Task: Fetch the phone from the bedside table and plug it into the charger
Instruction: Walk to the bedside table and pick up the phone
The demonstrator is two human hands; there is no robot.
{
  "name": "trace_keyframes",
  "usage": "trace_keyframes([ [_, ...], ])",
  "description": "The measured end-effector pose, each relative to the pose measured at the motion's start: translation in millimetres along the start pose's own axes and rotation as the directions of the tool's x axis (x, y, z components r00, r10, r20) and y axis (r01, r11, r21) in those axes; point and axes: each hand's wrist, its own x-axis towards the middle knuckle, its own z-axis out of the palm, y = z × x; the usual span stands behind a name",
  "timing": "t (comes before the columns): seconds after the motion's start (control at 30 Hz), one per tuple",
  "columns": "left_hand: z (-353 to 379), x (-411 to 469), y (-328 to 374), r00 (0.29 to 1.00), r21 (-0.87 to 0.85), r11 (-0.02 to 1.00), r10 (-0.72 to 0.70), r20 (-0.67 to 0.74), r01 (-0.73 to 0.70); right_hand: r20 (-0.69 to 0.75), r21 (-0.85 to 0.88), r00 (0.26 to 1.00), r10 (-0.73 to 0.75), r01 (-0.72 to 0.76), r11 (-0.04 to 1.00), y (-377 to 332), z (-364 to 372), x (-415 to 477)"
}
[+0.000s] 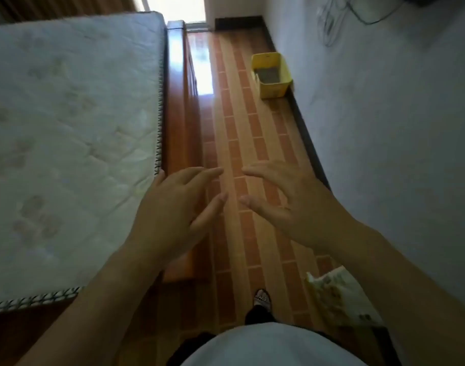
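Note:
My left hand (173, 207) is held out in front of me over the edge of the wooden bed frame (176, 122), fingers spread, holding nothing. My right hand (286, 199) hovers beside it over the tiled floor, also spread with nothing in it. No phone, bedside table or charger can be made out. White and dark cables (329, 22) hang on the wall at the top right, blurred.
A bare white mattress (67, 128) fills the left. A narrow aisle of brown tiled floor (242, 128) runs ahead between bed and grey wall (397, 128). A yellow bin (272, 75) stands against the wall. A patterned bag (339, 297) lies at my right, near my foot (261, 299).

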Motion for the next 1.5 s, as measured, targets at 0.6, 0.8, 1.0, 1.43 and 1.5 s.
trace_keyframes([
  [0.6, 9, 317, -71, 0.989, -0.161, 0.980, -0.133, -0.069, 0.121, 0.018, 0.042, 0.999, 0.048, -0.049, 0.998, 154, -96, 279],
  [0.8, -29, 459, -142, 0.988, -0.130, 0.985, -0.122, -0.093, 0.110, 0.022, 0.060, 0.999, 0.036, -0.038, 0.997, 177, -130, 437],
  [1.0, -38, 575, -209, 0.987, -0.104, 0.986, -0.137, -0.078, 0.129, 0.035, 0.083, 0.998, 0.059, -0.062, 0.995, 218, -145, 561],
  [1.43, -51, 915, -355, 0.967, -0.097, 0.971, -0.229, -0.109, 0.219, 0.116, 0.035, 0.992, -0.041, 0.037, 0.999, 355, -195, 927],
  [1.5, -57, 958, -380, 0.962, -0.095, 0.967, -0.248, -0.118, 0.238, 0.162, 0.018, 0.985, -0.058, 0.056, 0.998, 370, -199, 985],
])
